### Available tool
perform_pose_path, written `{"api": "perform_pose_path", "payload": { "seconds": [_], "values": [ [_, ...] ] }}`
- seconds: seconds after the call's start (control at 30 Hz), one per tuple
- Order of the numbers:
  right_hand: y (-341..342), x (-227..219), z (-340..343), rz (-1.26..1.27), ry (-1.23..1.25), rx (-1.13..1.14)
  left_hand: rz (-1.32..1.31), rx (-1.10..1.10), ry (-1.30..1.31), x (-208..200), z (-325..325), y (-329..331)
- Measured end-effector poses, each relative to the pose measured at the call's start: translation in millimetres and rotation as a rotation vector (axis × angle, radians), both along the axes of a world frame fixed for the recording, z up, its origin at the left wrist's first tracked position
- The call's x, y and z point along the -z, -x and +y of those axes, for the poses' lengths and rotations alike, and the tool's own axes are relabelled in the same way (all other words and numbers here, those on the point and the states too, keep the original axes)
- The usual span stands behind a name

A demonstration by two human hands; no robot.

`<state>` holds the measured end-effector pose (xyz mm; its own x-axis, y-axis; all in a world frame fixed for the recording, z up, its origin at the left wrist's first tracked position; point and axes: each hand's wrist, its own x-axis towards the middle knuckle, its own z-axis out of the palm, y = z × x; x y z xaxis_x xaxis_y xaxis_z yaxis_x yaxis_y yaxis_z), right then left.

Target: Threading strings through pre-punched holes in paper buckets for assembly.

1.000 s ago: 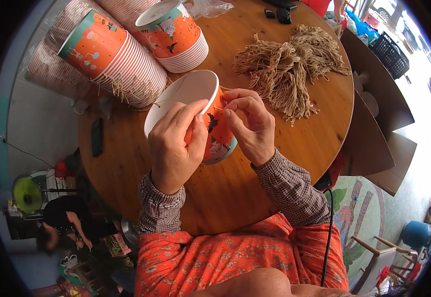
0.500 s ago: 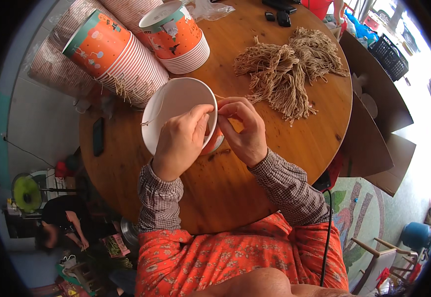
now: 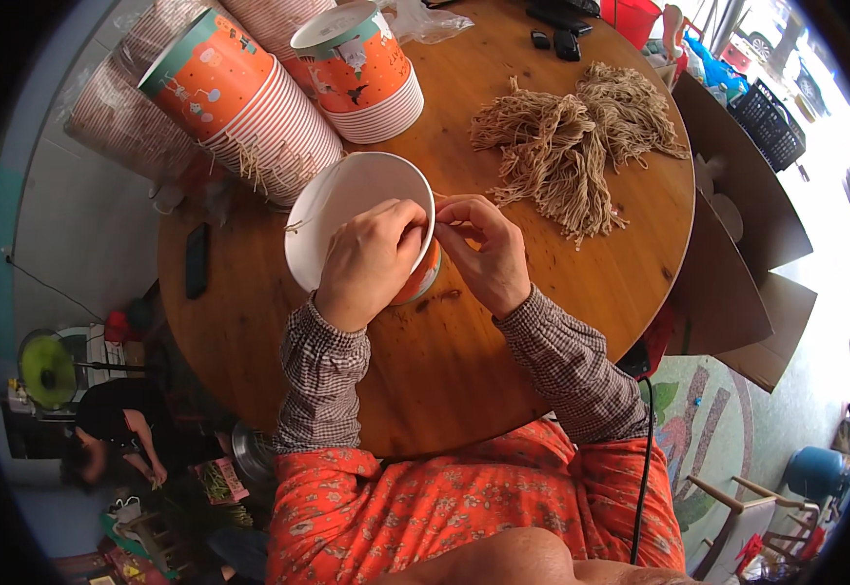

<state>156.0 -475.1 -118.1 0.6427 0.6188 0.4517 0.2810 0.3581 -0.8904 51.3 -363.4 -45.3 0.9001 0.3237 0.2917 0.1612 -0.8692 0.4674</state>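
Head view: your left hand [image 3: 371, 261] grips the rim of a white-lined orange paper bucket [image 3: 352, 210], tilted mouth-up over the round wooden table [image 3: 464, 361] so the rim faces you. Right hand [image 3: 488, 253] pinches closed at that rim, probably on a thin cord. Rope bundle [image 3: 571, 146] lies well apart; stacked buckets [image 3: 249, 107] behind.

The paper bucket [image 3: 347, 210], white inside and orange outside, is tilted above the table, opening up.
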Motion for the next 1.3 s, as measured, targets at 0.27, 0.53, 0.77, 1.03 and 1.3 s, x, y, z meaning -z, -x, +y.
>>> {"api": "perform_pose_path", "payload": {
  "seconds": [0.27,0.53,0.77,1.03,1.3],
  "values": [
    [-3.7,11.6,3.0,0.21,-0.027,-0.094,-0.05,0.06,0.076,2.1,4.0,0.2],
    [-10.0,8.6,-2.3,0.417,-0.006,-0.284,-0.024,0.04,0.068,0.7,1.8,-0.5],
    [-18.0,2.6,-4.5,0.363,0.115,-0.29,-0.15,0.016,0.071,4.9,11.2,-2.6],
    [-33.5,-5.4,-18.3,-0.411,0.407,-0.024,-0.181,0.053,0.407,0.1,11.9,-0.3],
    [-25.7,-9.8,-15.8,-0.413,0.112,0.29,-0.155,0.165,0.91,-4.8,1.4,-1.0]
  ]
}}
